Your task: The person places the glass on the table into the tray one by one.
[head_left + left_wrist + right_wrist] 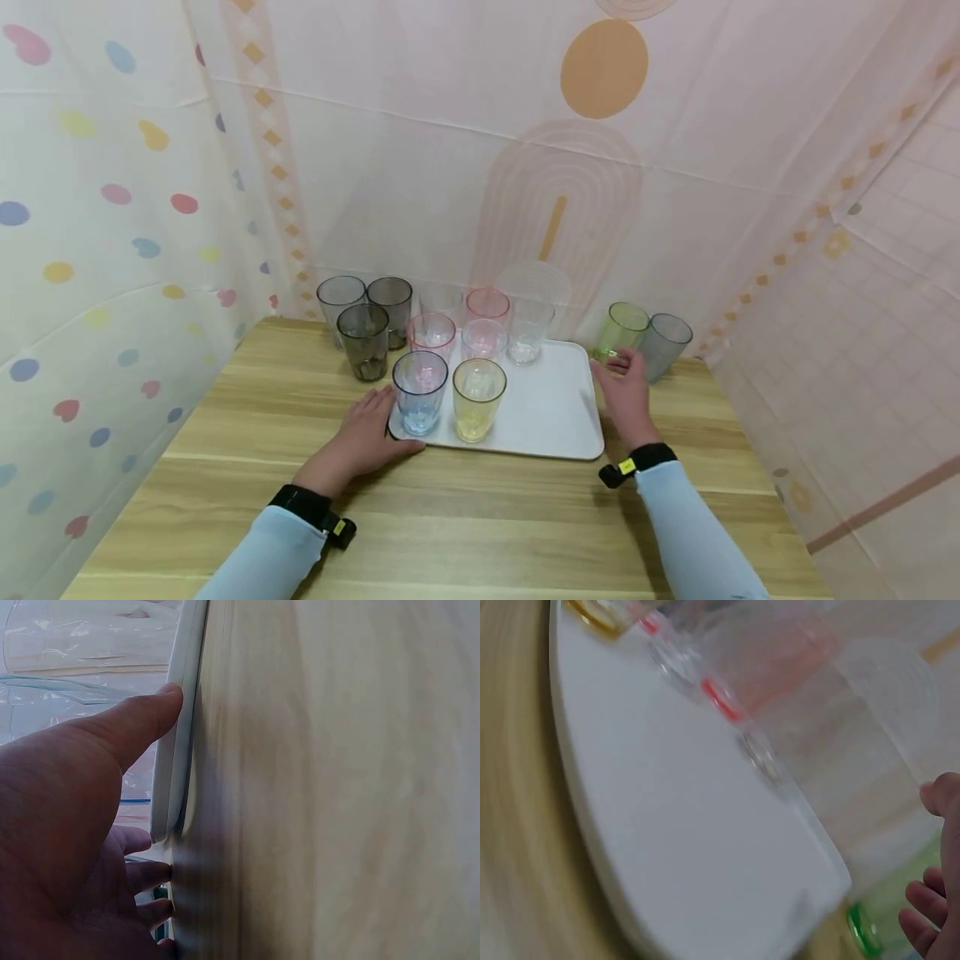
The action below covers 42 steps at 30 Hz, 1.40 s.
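My left hand (367, 433) lies at the near left corner of a white tray (555, 408). Its thumb rests along the tray's front edge in the left wrist view, the other fingers spread round the corner. Close by on the tray stand a blue glass (420, 408) and a yellow glass (474, 417). Just past the tray's right side, my right hand (628, 396) is at a green glass (626, 321), partly hiding its lower part. In the right wrist view, thumb and fingers stand apart near the green glass's base (864, 930). Beside it is a grey-blue glass (663, 350).
Behind the blue and yellow glasses, pink glasses (432, 333) and clear glasses, one of them a clear glass (528, 337), fill the tray's back left. Several dark grey glasses (364, 346) stand left of it on the wooden table (465, 533). Patterned curtains (420, 167) hang behind.
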Each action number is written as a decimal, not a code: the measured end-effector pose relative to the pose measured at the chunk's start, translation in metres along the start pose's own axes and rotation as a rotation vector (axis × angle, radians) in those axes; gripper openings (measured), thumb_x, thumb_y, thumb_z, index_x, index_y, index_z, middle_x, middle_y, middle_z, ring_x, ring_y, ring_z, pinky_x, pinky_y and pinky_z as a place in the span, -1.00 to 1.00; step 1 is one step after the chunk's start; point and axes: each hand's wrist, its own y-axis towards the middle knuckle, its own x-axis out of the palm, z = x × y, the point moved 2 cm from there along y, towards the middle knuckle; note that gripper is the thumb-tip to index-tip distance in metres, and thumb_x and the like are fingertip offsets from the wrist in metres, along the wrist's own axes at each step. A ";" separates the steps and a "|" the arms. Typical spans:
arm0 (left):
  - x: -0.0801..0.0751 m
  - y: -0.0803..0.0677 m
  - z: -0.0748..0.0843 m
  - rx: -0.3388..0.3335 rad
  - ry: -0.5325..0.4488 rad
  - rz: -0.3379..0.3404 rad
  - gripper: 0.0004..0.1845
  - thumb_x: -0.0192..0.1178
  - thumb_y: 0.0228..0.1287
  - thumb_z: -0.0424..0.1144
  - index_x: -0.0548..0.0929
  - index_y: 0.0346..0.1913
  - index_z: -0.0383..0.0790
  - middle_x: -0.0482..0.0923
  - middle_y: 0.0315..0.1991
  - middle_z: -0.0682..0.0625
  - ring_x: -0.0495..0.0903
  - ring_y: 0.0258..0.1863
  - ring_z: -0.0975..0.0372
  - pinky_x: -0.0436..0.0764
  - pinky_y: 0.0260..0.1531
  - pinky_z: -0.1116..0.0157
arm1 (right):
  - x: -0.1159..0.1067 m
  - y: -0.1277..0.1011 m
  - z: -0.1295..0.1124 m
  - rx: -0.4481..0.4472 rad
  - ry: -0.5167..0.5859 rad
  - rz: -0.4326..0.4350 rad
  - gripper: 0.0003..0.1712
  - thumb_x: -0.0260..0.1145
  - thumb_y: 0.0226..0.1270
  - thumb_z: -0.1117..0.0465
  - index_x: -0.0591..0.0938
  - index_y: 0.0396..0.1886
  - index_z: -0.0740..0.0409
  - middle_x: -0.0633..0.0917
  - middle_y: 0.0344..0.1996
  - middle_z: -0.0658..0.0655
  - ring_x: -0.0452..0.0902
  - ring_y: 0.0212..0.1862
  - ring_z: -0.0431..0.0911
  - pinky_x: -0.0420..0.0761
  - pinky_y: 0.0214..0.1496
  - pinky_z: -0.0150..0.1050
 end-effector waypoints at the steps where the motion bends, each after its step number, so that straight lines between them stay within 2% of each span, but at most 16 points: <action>1: 0.000 0.000 -0.001 -0.002 0.001 0.001 0.31 0.46 0.33 0.39 0.12 0.71 -0.52 0.08 0.72 -0.46 -0.03 0.72 -0.39 0.01 0.66 -0.37 | -0.010 -0.001 0.004 -0.001 -0.010 0.031 -0.23 0.51 0.55 0.18 0.33 0.51 0.39 0.57 0.23 0.40 0.53 0.21 0.11 0.61 0.08 -0.37; 4: -0.001 -0.001 -0.002 -0.006 -0.004 0.003 0.30 0.47 0.33 0.38 0.13 0.71 -0.52 0.08 0.72 -0.46 -0.03 0.72 -0.39 0.01 0.67 -0.37 | -0.036 0.000 0.014 0.002 -0.058 0.110 -0.28 0.51 0.56 0.12 0.39 0.46 0.37 0.61 0.14 0.34 0.54 0.09 -0.03 0.53 -0.11 -0.54; 7: -0.002 -0.001 -0.002 -0.009 -0.003 0.006 0.30 0.48 0.33 0.38 0.13 0.71 -0.52 0.09 0.71 -0.47 -0.02 0.71 -0.39 0.01 0.66 -0.37 | -0.057 0.006 0.019 0.015 -0.085 0.159 -0.27 0.50 0.56 0.05 0.40 0.44 0.38 0.60 0.08 0.25 0.52 0.01 -0.12 0.52 -0.14 -0.54; 11: -0.003 -0.002 -0.002 -0.008 -0.009 0.008 0.30 0.48 0.32 0.37 0.13 0.71 -0.53 0.10 0.71 -0.48 -0.02 0.71 -0.40 0.01 0.66 -0.38 | -0.074 0.021 0.021 0.033 -0.090 0.203 -0.20 0.52 0.54 0.06 0.33 0.44 0.42 0.50 0.04 0.19 0.45 -0.01 -0.10 0.50 -0.02 -0.35; 14: -0.002 -0.002 -0.002 -0.001 -0.018 0.011 0.29 0.49 0.32 0.35 0.13 0.71 -0.54 0.10 0.70 -0.49 -0.01 0.70 -0.41 0.01 0.65 -0.39 | -0.082 0.033 0.022 0.063 -0.112 0.194 -0.06 0.54 0.51 0.05 0.21 0.53 0.42 0.43 0.13 0.28 0.40 0.08 0.03 0.49 0.09 -0.12; 17: -0.001 -0.002 -0.002 0.004 -0.020 0.013 0.29 0.50 0.31 0.35 0.14 0.70 -0.54 0.10 0.70 -0.49 -0.01 0.70 -0.42 0.02 0.64 -0.40 | -0.085 0.046 0.025 0.104 -0.127 0.123 0.13 0.56 0.50 0.00 0.03 0.67 0.36 0.34 0.36 0.45 0.37 0.30 0.21 0.50 0.32 0.08; 19: 0.000 -0.002 -0.003 0.008 -0.017 0.011 0.30 0.50 0.31 0.36 0.13 0.70 -0.54 0.10 0.70 -0.49 0.00 0.70 -0.42 0.03 0.64 -0.40 | -0.087 0.053 0.028 0.117 -0.109 0.072 0.21 0.56 0.50 0.02 -0.07 0.73 0.31 0.24 0.53 0.54 0.30 0.48 0.33 0.44 0.51 0.18; 22: 0.000 -0.003 -0.001 0.016 -0.011 0.011 0.30 0.50 0.31 0.37 0.15 0.69 -0.56 0.12 0.69 -0.50 0.02 0.69 -0.42 0.05 0.64 -0.40 | -0.088 0.060 0.030 0.128 -0.086 0.030 0.25 0.55 0.50 0.04 -0.14 0.77 0.25 0.11 0.66 0.53 0.14 0.65 0.38 0.31 0.66 0.24; 28: -0.001 -0.003 0.002 0.015 -0.004 0.010 0.29 0.51 0.31 0.34 0.15 0.68 -0.58 0.12 0.69 -0.50 0.03 0.69 -0.42 0.05 0.64 -0.40 | -0.087 0.063 0.028 0.111 -0.139 0.037 0.21 0.54 0.50 0.03 -0.07 0.76 0.29 0.14 0.67 0.55 0.12 0.67 0.41 0.27 0.69 0.26; 42: -0.001 -0.002 0.001 0.005 -0.009 0.003 0.27 0.49 0.34 0.32 0.13 0.70 -0.57 0.09 0.71 -0.47 -0.01 0.71 -0.40 0.02 0.66 -0.38 | -0.087 0.057 0.023 0.085 -0.138 0.027 0.15 0.51 0.54 0.01 -0.03 0.74 0.33 0.15 0.67 0.53 0.07 0.70 0.37 0.19 0.72 0.26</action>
